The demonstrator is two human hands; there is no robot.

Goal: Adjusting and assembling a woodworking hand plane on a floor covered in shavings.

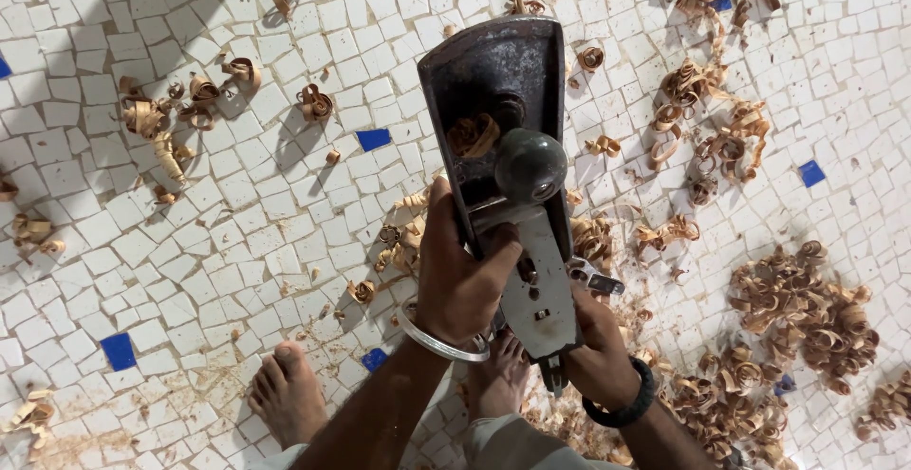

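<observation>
I hold a metal hand plane [500, 91] up in front of me, its dark sole end pointing away. A round dark knob [529, 164] stands on it, with a curled wood shaving [473, 134] lodged just beyond the knob. My left hand [458, 276], with a silver bangle at the wrist, grips the plane's body from the left, fingers by the shiny lever cap [538, 285]. My right hand [596, 351], wearing a dark wristband, holds the plane's near end from below right.
Below is a floor of broken white tiles with a few blue pieces [373, 138]. Curled wood shavings lie scattered, heaped thickly at the right [797, 313] and upper left [157, 119]. My bare feet [288, 394] stand on the floor beneath the plane.
</observation>
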